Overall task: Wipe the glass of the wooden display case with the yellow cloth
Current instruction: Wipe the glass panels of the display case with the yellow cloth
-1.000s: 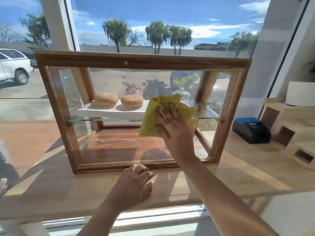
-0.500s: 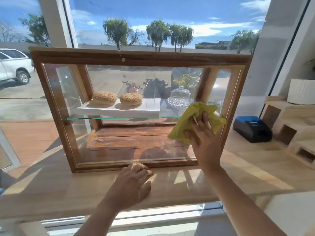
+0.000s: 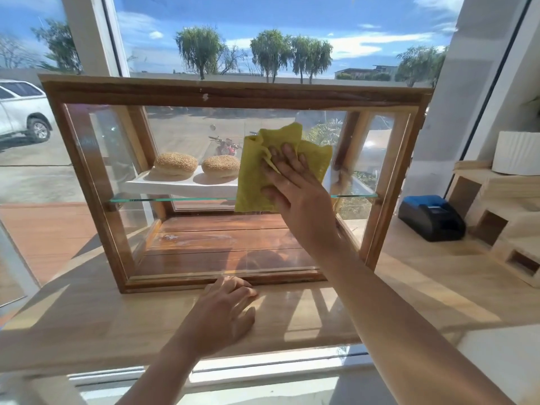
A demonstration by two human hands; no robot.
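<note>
The wooden display case stands on a pale wooden counter in front of a window. My right hand presses the yellow cloth flat against the front glass, right of centre, at the height of the glass shelf. The cloth hides part of what stands on the shelf behind it. My left hand rests palm down on the counter, its fingertips at the case's bottom rail. Inside, two sesame buns lie on a white tray.
A black and blue receipt printer sits on the counter right of the case. Pale wooden box shelves with a white ribbed pot stand at the far right. White window frames rise behind and to the right.
My right hand has swept the cloth from the middle of the glass out to the right edge, then back left and slightly upward. My left hand has stayed in place.
</note>
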